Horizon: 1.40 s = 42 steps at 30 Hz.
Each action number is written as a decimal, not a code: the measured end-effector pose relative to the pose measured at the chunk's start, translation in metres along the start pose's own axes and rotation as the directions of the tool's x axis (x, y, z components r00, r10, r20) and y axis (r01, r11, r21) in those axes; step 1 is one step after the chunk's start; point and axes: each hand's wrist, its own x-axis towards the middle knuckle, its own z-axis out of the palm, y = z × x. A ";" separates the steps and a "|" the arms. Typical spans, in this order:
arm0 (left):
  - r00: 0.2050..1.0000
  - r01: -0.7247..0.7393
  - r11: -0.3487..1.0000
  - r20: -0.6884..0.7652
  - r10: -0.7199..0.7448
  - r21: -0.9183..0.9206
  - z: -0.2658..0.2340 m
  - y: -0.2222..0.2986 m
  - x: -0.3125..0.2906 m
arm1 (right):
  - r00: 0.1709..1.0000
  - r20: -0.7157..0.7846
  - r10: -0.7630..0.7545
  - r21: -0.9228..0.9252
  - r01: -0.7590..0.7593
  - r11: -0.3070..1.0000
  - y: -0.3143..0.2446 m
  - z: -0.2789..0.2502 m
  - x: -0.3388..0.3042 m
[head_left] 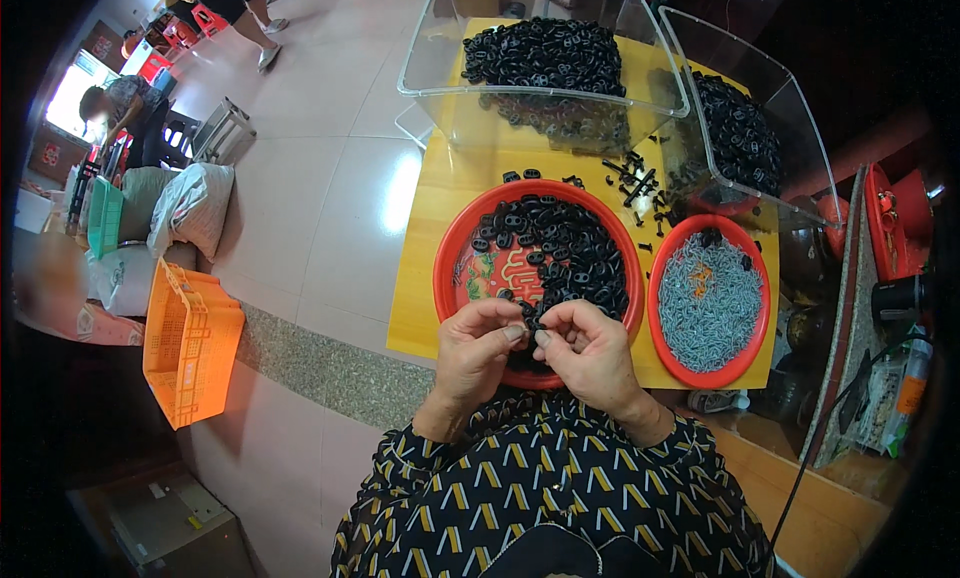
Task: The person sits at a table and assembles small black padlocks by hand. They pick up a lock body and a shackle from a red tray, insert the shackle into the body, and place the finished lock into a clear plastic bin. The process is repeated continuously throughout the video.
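My left hand [478, 346] and my right hand [592, 354] meet over the near rim of a round red tray [447, 218]. My right thumb and fingers pinch a small black plastic part [532, 320]. Thumb and forefinger of the left hand are pressed together close beside it; whatever they hold is too small to make out. Many black plastic parts with two holes [575, 240] fill the tray's right side, leaving its printed bottom partly bare at the left. To the right, a smaller red tray [655, 308] holds a heap of silvery screws [708, 303].
Behind the trays, two clear plastic bins [425, 103] [800, 128] hold heaps of black parts on the yellow tabletop [415, 313]. Loose black pieces [640, 183] lie between them. An orange crate [195, 348] and sacks [195, 213] stand on the floor at left; people are farther back.
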 end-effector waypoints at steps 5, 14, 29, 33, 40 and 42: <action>0.999 -0.032 0.998 0.000 0.032 0.059 0.000 0.000 -0.002 | 1.000 0.002 0.018 -0.008 -0.018 1.000 0.001 0.002 -0.001; 0.994 -0.101 0.957 0.075 0.084 0.273 -0.002 0.000 -0.002 | 1.000 0.018 -0.005 -0.101 0.007 0.995 0.007 -0.003 -0.001; 0.968 -0.248 0.784 0.183 0.174 0.569 0.008 -0.001 -0.006 | 0.999 0.025 0.024 -0.123 -0.021 0.992 0.001 -0.006 -0.002; 0.948 -0.312 0.717 0.253 0.192 0.624 0.009 -0.003 -0.004 | 0.998 0.055 0.022 -0.113 -0.016 0.993 0.004 -0.010 -0.002; 0.957 -0.285 0.669 0.239 0.162 0.686 -0.001 0.014 0.005 | 0.995 0.024 0.095 0.038 -0.096 0.995 -0.003 -0.017 0.003; 0.942 -0.311 0.437 0.213 0.260 0.844 -0.011 0.029 0.014 | 0.996 0.005 0.091 0.030 -0.091 0.995 -0.003 -0.027 0.006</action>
